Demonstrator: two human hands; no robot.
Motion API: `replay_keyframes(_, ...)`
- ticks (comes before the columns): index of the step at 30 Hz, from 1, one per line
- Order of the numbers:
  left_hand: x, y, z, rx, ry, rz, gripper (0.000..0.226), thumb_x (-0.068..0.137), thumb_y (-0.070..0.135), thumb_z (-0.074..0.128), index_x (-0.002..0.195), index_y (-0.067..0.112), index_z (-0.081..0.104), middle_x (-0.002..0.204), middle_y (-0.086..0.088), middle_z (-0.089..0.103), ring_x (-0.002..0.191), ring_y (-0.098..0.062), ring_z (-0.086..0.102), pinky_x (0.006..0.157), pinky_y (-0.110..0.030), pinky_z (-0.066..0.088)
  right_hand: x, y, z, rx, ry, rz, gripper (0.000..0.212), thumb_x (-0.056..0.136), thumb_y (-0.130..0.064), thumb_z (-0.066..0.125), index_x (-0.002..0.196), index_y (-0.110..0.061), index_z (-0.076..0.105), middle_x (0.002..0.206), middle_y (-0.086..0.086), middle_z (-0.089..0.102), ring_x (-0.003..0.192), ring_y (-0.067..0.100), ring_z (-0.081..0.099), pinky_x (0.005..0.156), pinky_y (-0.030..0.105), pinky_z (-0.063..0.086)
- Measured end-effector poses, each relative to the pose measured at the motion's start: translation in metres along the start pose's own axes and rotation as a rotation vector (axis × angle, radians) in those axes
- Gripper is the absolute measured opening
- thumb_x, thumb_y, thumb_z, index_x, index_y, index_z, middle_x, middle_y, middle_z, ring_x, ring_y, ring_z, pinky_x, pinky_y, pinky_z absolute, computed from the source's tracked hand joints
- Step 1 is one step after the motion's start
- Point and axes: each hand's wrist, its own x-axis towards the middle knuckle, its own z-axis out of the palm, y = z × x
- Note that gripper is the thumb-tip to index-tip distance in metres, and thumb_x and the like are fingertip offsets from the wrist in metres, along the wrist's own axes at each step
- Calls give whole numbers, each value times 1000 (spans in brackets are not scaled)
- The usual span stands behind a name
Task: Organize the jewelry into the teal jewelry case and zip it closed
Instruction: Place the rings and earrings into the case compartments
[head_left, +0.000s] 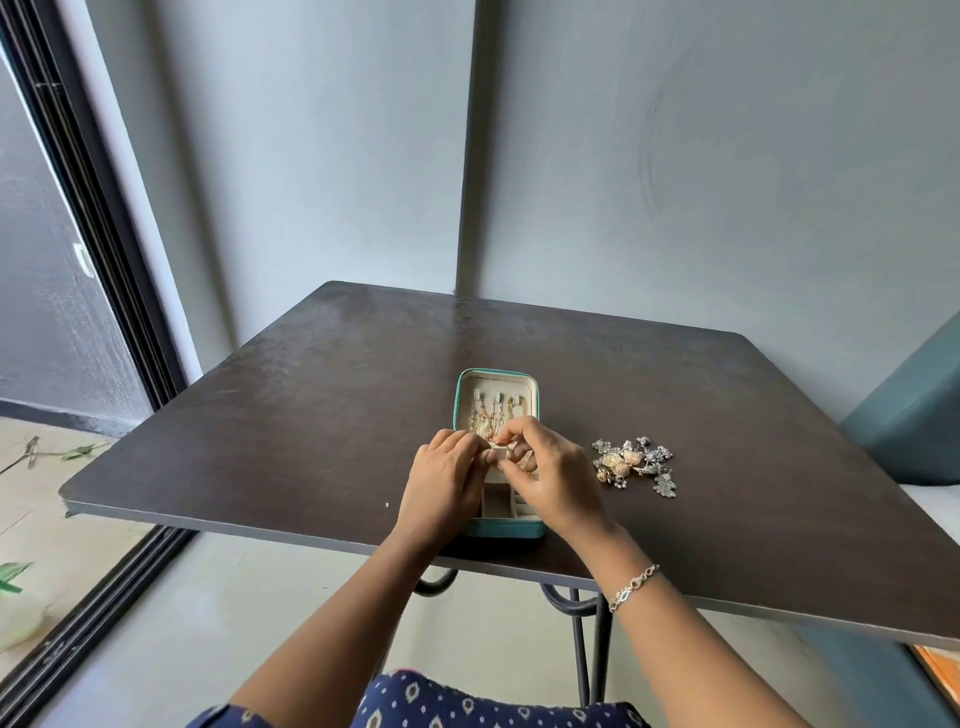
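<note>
Inspector: Past your patterned garment (467, 701), your left hand (447, 475) and right hand (550, 473) are both pinching what is probably a gold chain (500, 443) over the open teal case (501, 529).

Operator: Remaining pieces?

Inspector: Loose jewelry (634, 464) is lying on the table (311, 415), rightward, nearer your right hand.

The table (311, 415) has a dark, slightly glossy top with a worn look. The teal jewelry case (506, 529) has a matt cream lining. The loose jewelry (634, 464) is shiny gold and silver metal.
</note>
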Motion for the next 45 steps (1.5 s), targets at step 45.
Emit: replay_keyframes(45, -1, 6, -4, -122, -2, -138, 25, 81, 15, 41, 91, 5, 61, 94, -8, 64, 90, -24, 56, 74, -25, 40, 16, -17, -13, -299, -582, 57, 26, 84, -16, 57, 109, -15, 62, 105, 4, 56, 105, 20, 45, 85, 31, 36)
